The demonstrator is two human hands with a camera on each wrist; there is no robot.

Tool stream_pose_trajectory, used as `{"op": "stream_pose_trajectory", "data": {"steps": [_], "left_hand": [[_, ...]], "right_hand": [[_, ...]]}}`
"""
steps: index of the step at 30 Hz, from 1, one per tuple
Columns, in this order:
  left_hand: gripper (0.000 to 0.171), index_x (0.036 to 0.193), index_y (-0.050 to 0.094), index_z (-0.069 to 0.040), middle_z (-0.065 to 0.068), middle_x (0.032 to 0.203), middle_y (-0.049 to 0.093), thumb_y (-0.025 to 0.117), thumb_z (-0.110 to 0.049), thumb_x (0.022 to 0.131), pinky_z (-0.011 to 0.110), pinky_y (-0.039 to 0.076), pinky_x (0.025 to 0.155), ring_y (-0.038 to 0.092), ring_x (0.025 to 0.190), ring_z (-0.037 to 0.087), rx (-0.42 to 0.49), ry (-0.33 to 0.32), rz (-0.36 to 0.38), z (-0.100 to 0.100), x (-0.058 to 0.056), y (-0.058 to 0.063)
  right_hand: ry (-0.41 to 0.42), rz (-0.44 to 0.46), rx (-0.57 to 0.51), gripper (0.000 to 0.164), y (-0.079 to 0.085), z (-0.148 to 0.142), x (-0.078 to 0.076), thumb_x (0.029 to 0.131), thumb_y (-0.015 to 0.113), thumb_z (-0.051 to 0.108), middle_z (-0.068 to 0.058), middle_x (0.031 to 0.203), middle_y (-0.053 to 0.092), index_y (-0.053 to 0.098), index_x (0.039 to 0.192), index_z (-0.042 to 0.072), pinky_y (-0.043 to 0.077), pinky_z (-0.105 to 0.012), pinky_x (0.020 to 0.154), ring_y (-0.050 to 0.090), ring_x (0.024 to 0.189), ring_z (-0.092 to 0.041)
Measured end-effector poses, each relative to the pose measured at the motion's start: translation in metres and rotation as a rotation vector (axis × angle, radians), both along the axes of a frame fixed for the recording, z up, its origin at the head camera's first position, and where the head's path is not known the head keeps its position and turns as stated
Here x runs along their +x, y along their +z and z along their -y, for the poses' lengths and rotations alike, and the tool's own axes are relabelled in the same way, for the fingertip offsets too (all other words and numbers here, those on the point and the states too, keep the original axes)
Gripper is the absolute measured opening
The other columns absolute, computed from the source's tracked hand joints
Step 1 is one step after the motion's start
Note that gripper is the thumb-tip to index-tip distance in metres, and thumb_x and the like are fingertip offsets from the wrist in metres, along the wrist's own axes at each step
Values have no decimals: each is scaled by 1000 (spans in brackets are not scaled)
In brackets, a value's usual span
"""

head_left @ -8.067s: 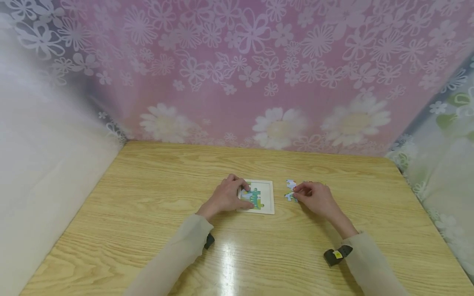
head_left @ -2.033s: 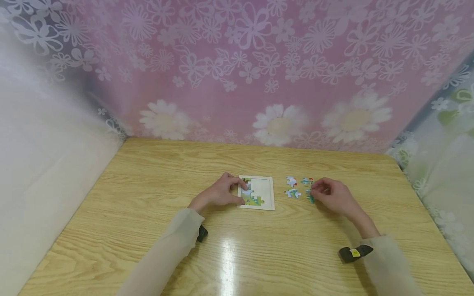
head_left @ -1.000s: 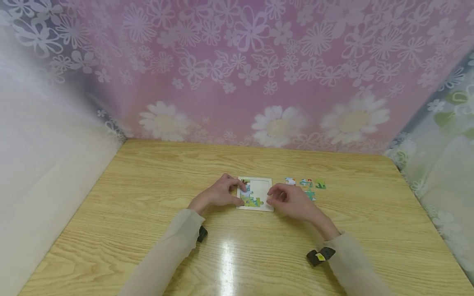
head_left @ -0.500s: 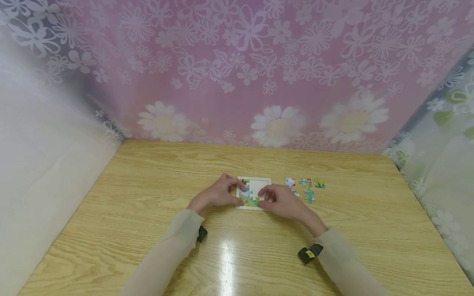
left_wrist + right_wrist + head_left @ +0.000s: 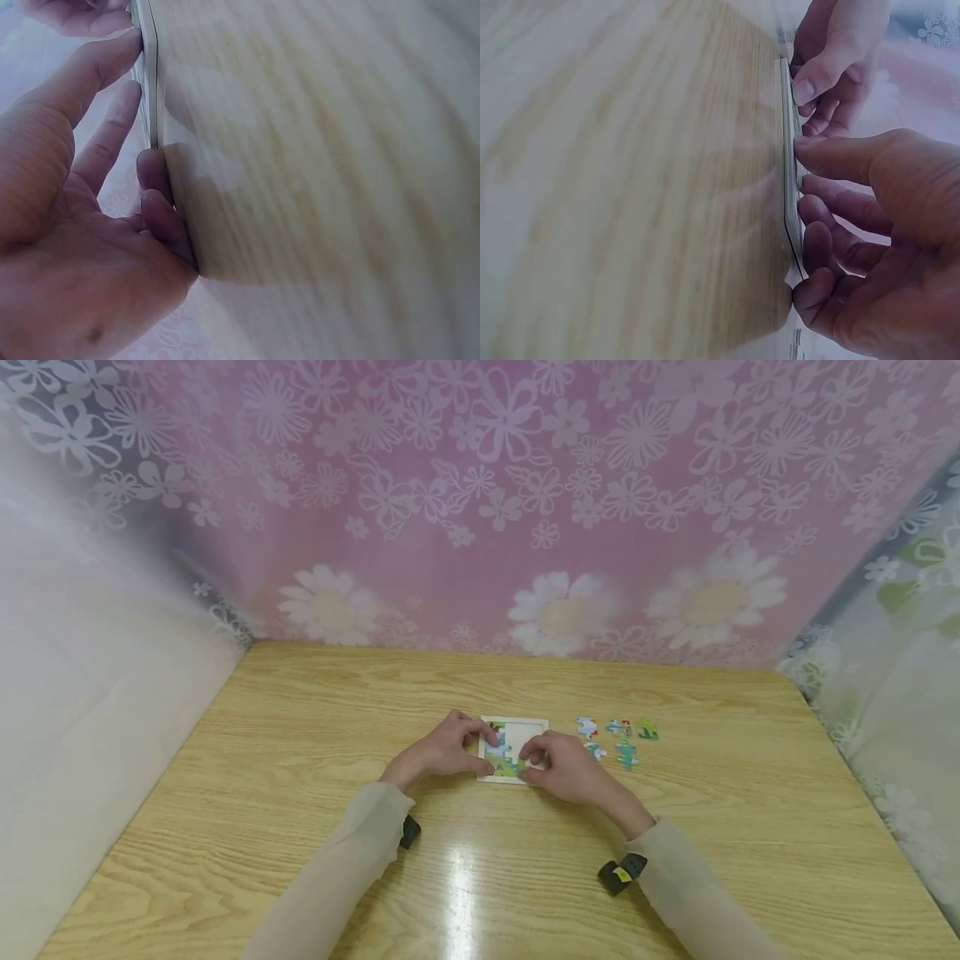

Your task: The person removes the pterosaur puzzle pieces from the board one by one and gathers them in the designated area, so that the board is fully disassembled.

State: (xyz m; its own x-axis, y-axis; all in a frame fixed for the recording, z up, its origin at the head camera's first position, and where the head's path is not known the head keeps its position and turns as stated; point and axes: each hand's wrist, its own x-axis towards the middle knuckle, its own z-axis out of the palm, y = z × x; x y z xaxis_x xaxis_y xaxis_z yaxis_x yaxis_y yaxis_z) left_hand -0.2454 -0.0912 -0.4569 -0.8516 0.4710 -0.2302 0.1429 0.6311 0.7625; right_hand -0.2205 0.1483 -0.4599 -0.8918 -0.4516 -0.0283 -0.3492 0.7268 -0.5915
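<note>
A shallow white puzzle tray (image 5: 514, 781) lies on the table, its left side and near-left part filled with green and pale blue jigsaw pieces (image 5: 498, 760). My left hand (image 5: 438, 749) rests at the tray's left side. Its thumb and index finger press on the tray from above, while the other fingers curl against the table, as the left wrist view shows. Over the tray's near right part, my right hand (image 5: 566, 768) pinches a small puzzle piece between thumb and index finger. The fingers hide most of it; a yellow-green bit shows in the right wrist view.
Several loose pieces lie right of the tray: a white-and-red one (image 5: 587, 727), a blue-and-red one (image 5: 619, 727), a green one (image 5: 648, 729), a teal one (image 5: 627, 755) and a pale blue one (image 5: 596, 750). A pink flowered curtain (image 5: 450, 527) backs the table.
My right hand has moved left from the loose pieces onto the tray, shifting slightly further left in the last half second. My left hand has stayed at the tray's left side.
</note>
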Motion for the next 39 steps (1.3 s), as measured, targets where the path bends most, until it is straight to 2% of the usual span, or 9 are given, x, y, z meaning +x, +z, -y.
{"op": "stream_pose_trajectory", "data": {"steps": [10,23,32,39], "left_hand": [[18,111,71,-20,9,119,45,75,-25,94,42,40,91,43,105,24,-16,-11,-36,-3,0,4],[15,106,71,-23,7,113,46,77,-27,92,38,39,83,43,99,22,-59,22,-44,-7,-1,2],[14,104,72,-22,6,117,47,77,-25,91,38,39,83,42,101,23,-74,51,-36,-11,2,7],[15,103,72,-22,6,115,46,78,-25,89,36,38,81,41,100,22,-98,63,-41,-13,1,7]], "right_hand": [[-40,67,26,15,0,4,-3,89,77,18,-1,93,64,70,101,12,46,-32,75,55,81,-14],[-70,114,25,16,0,5,-4,90,76,18,-1,93,64,69,103,12,44,-31,73,53,79,-15],[-67,129,13,16,2,5,-4,91,75,18,-1,92,65,69,104,11,44,-31,72,54,78,-14],[-57,143,0,16,2,4,-4,91,75,17,-1,92,65,69,104,9,44,-30,70,53,77,-14]]}}
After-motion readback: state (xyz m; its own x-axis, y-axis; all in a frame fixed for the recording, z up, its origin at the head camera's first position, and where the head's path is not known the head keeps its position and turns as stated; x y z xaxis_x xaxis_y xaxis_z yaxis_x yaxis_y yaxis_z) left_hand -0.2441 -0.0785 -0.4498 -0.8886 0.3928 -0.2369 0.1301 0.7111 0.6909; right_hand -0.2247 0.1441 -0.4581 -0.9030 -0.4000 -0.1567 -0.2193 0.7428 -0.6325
